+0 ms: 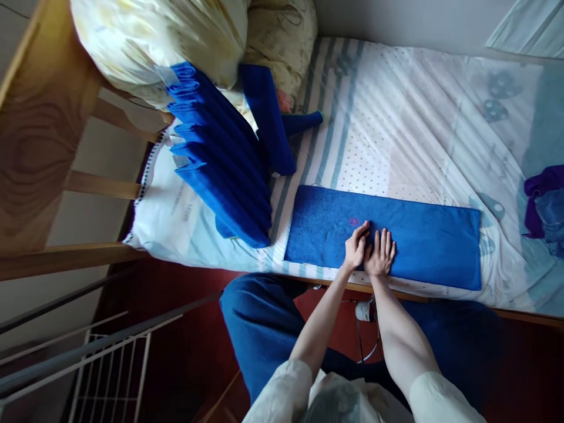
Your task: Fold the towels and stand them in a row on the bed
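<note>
A blue towel [432,241] lies as a long flat strip along the near edge of the bed, with a small purple mark towards its left part. My right hand [380,254] rests palm down on the middle of it, fingers stretched out. Close beside it, my left hand [355,247] touches the towel with its fingers slightly bent and nothing visible in them. To the left stands a row of folded blue towels [224,153], leaning together. Another folded blue towel [268,120] leans apart from them, near a rolled blue cloth piece [304,122].
Pale bundled bedding [167,41] is heaped behind the folded towels. The patterned bed sheet [405,117] is wrinkled. Purple and denim clothes [546,205] lie at the right. A wooden bed frame [39,135] and a white wire rack [110,370] stand at the left.
</note>
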### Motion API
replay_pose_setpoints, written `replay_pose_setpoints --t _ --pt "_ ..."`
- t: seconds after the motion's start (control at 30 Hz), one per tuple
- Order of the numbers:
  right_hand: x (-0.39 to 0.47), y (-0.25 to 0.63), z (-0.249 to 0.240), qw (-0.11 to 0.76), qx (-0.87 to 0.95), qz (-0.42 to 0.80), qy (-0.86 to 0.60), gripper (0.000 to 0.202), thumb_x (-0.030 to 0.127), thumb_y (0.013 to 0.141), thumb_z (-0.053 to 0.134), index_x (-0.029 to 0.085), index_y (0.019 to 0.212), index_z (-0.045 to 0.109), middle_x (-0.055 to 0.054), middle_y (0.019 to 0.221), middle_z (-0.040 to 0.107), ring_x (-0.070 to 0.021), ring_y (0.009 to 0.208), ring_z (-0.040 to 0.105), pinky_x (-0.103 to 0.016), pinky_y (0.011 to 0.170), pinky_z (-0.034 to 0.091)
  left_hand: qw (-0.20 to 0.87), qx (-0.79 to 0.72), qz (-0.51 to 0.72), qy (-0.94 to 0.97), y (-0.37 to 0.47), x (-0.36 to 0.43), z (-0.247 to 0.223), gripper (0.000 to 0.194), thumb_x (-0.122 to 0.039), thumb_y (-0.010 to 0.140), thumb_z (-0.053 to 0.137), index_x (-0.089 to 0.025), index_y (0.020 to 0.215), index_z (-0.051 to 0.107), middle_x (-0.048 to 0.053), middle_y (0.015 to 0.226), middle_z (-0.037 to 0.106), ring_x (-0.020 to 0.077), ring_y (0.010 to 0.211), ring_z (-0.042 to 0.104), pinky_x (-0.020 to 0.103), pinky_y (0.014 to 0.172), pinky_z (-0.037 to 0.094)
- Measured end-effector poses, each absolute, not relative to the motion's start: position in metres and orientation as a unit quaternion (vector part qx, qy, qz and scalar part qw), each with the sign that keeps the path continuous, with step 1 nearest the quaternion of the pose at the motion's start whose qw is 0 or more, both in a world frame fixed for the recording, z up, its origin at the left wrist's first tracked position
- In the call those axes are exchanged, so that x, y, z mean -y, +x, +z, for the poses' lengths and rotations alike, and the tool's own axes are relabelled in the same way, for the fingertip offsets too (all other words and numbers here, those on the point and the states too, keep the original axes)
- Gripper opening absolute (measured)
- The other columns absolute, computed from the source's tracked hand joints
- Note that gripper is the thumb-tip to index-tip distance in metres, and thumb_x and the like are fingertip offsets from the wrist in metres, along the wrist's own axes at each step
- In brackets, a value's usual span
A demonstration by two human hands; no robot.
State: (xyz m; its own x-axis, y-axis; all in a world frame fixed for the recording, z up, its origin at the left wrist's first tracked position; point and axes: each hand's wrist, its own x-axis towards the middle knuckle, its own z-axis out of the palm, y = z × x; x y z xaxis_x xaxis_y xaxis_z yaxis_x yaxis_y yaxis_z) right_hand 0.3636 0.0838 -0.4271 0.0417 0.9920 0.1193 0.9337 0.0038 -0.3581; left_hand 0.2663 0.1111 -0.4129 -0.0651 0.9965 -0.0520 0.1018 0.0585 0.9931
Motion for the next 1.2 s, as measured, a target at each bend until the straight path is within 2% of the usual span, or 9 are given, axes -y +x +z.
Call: replay_pose_setpoints --t 0.1,0.23,0.43,0.53,0.63,0.7,0.87,1.0,1.2 --pt "-0.084 0.361 -0.42 0.18 0.69 0.091 -0.695 0.058 0.028 0.101 0.033 0.014 0.156 0.044 -0.018 0.161 0.043 -0.0297 0.153 0.034 -0.061 0.123 0.023 0.466 -0.55 0.48 0.5 0.229 -0.108 -0.419 0.055 -0.05 0.104 0.037 -0.017 0.144 0.055 0.016 0.147 0.059 0.0268 0.139 0.054 0.046 0.113 0.051" --pt "-0.085 0.361 -0.416 0.182 0.691 0.093 -0.694 0.058 0.027 0.1 0.034 0.013 0.156 0.044 -0.018 0.161 0.042 -0.0296 0.153 0.033 -0.061 0.123 0.023 0.393 -0.612 0.483 0.488 0.174 -0.104 -0.42 0.055 -0.05 0.104 0.037 -0.015 0.14 0.058 0.017 0.145 0.061 0.0278 0.14 0.054 0.046 0.113 0.051" --pt "-0.085 0.362 -0.416 0.182 0.695 0.094 -0.689 0.06 0.025 0.098 0.038 0.014 0.157 0.042 -0.017 0.163 0.04 -0.0298 0.153 0.032 -0.06 0.123 0.024 0.272 -0.724 0.428 0.468 0.076 -0.098 -0.413 0.052 -0.042 0.103 0.034 -0.012 0.138 0.058 0.019 0.139 0.064 0.026 0.13 0.062 0.045 0.109 0.053" --pt "-0.084 0.361 -0.415 0.179 0.695 0.095 -0.689 0.06 0.025 0.098 0.038 0.015 0.158 0.04 -0.017 0.163 0.04 -0.0298 0.153 0.032 -0.059 0.124 0.024 0.223 -0.751 0.38 0.492 0.063 -0.099 -0.406 0.049 -0.034 0.102 0.032 -0.013 0.138 0.058 0.017 0.139 0.065 0.0247 0.128 0.062 0.045 0.11 0.052" --pt "-0.084 0.361 -0.416 0.182 0.693 0.088 -0.691 0.059 0.025 0.099 0.037 0.015 0.158 0.041 -0.017 0.162 0.041 -0.0297 0.152 0.034 -0.059 0.123 0.025 0.192 -0.732 0.319 0.571 0.103 -0.101 -0.4 0.048 -0.025 0.098 0.035 -0.016 0.14 0.058 0.015 0.144 0.061 0.0256 0.138 0.053 0.049 0.118 0.043" --pt "-0.083 0.361 -0.418 0.188 0.693 0.083 -0.691 0.059 0.026 0.099 0.037 0.015 0.157 0.041 -0.017 0.161 0.042 -0.0296 0.152 0.035 -0.059 0.123 0.026 0.219 -0.653 0.279 0.669 0.151 -0.104 -0.399 0.052 -0.021 0.096 0.039 -0.019 0.145 0.056 0.013 0.152 0.055 0.0264 0.147 0.043 0.052 0.123 0.035" --pt "-0.083 0.362 -0.422 0.201 0.694 0.073 -0.687 0.058 0.027 0.099 0.036 0.016 0.156 0.044 -0.017 0.16 0.045 -0.0304 0.15 0.038 -0.059 0.121 0.029 0.232 -0.526 0.216 0.789 0.229 -0.127 -0.409 0.056 -0.028 0.096 0.047 -0.025 0.152 0.051 0.008 0.167 0.033 0.0292 0.158 0.021 0.056 0.129 0.018" --pt "-0.084 0.36 -0.42 0.201 0.691 0.064 -0.691 0.057 0.026 0.099 0.037 0.015 0.154 0.046 -0.018 0.158 0.047 -0.0303 0.149 0.04 -0.059 0.121 0.029 0.191 -0.586 0.218 0.757 0.189 -0.157 -0.413 0.056 -0.037 0.099 0.046 -0.025 0.155 0.047 0.008 0.168 0.032 0.0303 0.159 0.016 0.058 0.129 0.013" --pt "-0.084 0.358 -0.417 0.198 0.692 0.073 -0.69 0.059 0.025 0.098 0.039 0.015 0.157 0.043 -0.017 0.16 0.045 -0.0303 0.15 0.038 -0.059 0.122 0.028 0.128 -0.726 0.212 0.641 0.105 -0.192 -0.411 0.059 -0.037 0.1 0.043 -0.019 0.156 0.045 0.011 0.168 0.031 0.0318 0.159 0.018 0.06 0.129 0.014"
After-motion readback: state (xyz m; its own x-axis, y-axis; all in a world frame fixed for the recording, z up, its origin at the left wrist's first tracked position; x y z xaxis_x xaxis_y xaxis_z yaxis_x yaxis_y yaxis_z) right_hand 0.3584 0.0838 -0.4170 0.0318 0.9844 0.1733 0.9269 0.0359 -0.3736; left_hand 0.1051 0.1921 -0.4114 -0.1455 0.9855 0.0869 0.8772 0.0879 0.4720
